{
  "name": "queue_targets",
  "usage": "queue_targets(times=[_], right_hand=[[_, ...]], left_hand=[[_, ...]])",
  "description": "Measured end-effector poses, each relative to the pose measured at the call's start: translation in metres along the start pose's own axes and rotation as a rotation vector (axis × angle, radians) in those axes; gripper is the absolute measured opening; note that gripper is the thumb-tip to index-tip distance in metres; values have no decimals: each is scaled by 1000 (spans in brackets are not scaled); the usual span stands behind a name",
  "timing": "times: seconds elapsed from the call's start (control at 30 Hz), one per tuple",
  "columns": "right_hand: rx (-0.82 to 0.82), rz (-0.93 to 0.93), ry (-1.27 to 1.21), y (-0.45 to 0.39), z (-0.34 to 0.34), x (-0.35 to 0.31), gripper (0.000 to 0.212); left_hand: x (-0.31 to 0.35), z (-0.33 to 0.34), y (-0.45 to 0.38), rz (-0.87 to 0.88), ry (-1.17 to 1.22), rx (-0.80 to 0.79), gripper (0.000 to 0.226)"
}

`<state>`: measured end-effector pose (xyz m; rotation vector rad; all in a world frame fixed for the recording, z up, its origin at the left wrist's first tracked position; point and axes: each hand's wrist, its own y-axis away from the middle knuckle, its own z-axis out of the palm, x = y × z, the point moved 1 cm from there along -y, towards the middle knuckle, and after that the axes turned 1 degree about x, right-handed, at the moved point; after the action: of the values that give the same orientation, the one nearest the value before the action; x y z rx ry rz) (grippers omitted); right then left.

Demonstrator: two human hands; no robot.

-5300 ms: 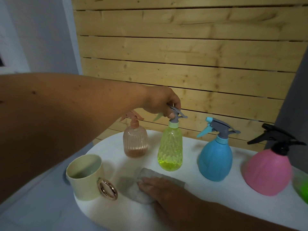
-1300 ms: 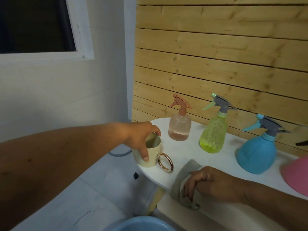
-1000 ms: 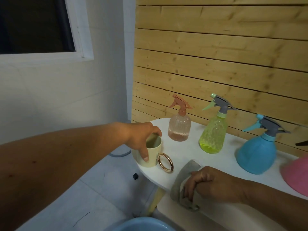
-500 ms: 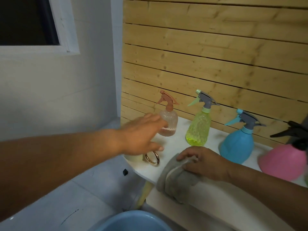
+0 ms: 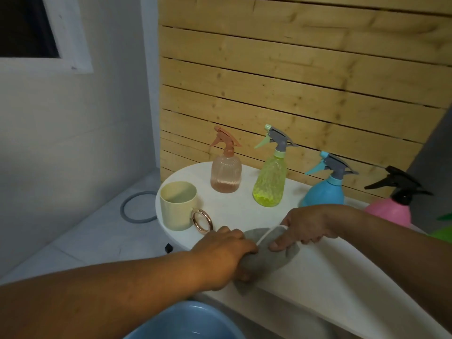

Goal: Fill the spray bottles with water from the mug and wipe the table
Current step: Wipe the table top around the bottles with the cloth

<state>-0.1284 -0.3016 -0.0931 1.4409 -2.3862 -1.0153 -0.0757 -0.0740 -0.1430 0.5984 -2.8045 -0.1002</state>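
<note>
**Both hands on the cloth at the table's front edge**

Seen from the head camera: a grey cloth (image 5: 271,250) draped over the near rim of the white table (image 5: 234,206), long axis running roughly along that rim, from lower left up to the right, one end hanging down past the edge. Gripped at its lower left end by the left hand (image 5: 225,255), fingers curled around the bunched fabric. Pinched at its upper right end by the right hand (image 5: 305,226), fingers closed over the fabric, thumb pressed on top of it. Stretched between the two hands, with a pale hem line showing across the middle.

Stood upright just left of the hands, near the table's rounded end: a cream mug (image 5: 177,204), mouth upward, round gold handle (image 5: 201,220) turned toward the camera and the cloth. Contents of the mug too dim to judge.

Lined up along the wooden slat wall (image 5: 293,81) behind, all upright with nozzles pointing left: a peach spray bottle (image 5: 226,173), a yellow-green spray bottle (image 5: 270,182), a blue spray bottle (image 5: 325,189) partly hidden by the right wrist, and a pink spray bottle (image 5: 391,209) with a black trigger head. Some liquid visible low in the peach and yellow-green ones.

Visible below the table, at the bottom of the view: the rim of a blue basin (image 5: 186,321). Lying on the tiled floor to the left: a grey ring of hose (image 5: 127,211).
</note>
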Motion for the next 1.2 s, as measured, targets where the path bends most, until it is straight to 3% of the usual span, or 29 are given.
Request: queue_targets(times=[0.1, 0.2, 0.27, 0.43, 0.5, 0.57, 0.63, 0.73, 0.9, 0.97, 1.03, 1.1, 1.17, 1.2], right_hand=[[122, 12, 139, -1, 7, 5, 74], [294, -226, -23, 3, 17, 8, 49], [276, -338, -71, 6, 21, 10, 62], [349, -481, 179, 11, 25, 9, 89], [322, -518, 287, 18, 25, 4, 74], [282, -553, 337, 19, 28, 0, 45], [249, -572, 187, 21, 27, -1, 28], [170, -547, -194, 28, 13, 4, 21], [171, -481, -586, 16, 4, 9, 40], [228, -450, -692, 5, 10, 10, 46], [307, -437, -621, -5, 18, 12, 45], [508, -454, -367, -7, 26, 13, 34], [641, -598, -188, -2, 32, 11, 18], [617, -683, -117, 2, 36, 9, 16]], left_hand=[[0, -1, 1, -64, 111, 41, 50], [7, 2, 7, -141, 46, 158, 45], [12, 6, 10, -204, 92, 161, 46], [15, 2, 5, -320, 336, 87, 31], [17, 1, 6, -282, 384, 132, 24], [14, 5, 8, -228, 463, 211, 21], [15, 4, 13, -193, 569, 297, 25], [15, 1, 17, -194, 660, 392, 37], [18, 3, 20, -120, 404, 496, 65], [26, 8, 19, -21, 320, 519, 56], [28, 14, 23, 33, 234, 506, 49], [25, 19, 23, 125, -17, 470, 53], [27, 19, 26, 136, -184, 303, 45], [24, 20, 25, 139, -229, 278, 47]])
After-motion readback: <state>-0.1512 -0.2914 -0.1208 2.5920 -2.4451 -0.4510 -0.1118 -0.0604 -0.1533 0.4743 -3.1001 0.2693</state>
